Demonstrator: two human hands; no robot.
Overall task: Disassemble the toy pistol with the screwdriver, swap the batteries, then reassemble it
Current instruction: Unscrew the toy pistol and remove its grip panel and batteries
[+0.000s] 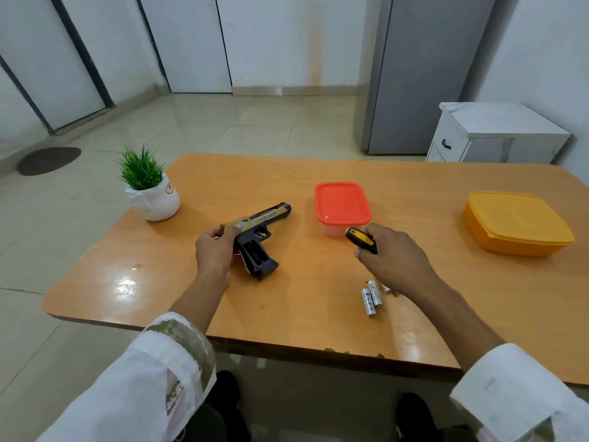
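The toy pistol (258,225) is seen lying on its side on the tabletop (302,317), left of the frame's centre, muzzle towards the upper right. The cover is off its black grip, so the battery compartment is exposed. Its rear end is held by the left hand (214,252), whose fingers (230,230) are curled round it. The yellow and black handle of the screwdriver (360,238) is gripped in the closed right hand (393,255), right of centre; the shaft is hidden. Silver batteries (371,297) lie by the right wrist, lower right of centre, one partly covered. An orange-lidded container (342,204) stands just beyond the right hand, a yellow container (516,223) at far right, and a potted plant (149,193) at upper left.
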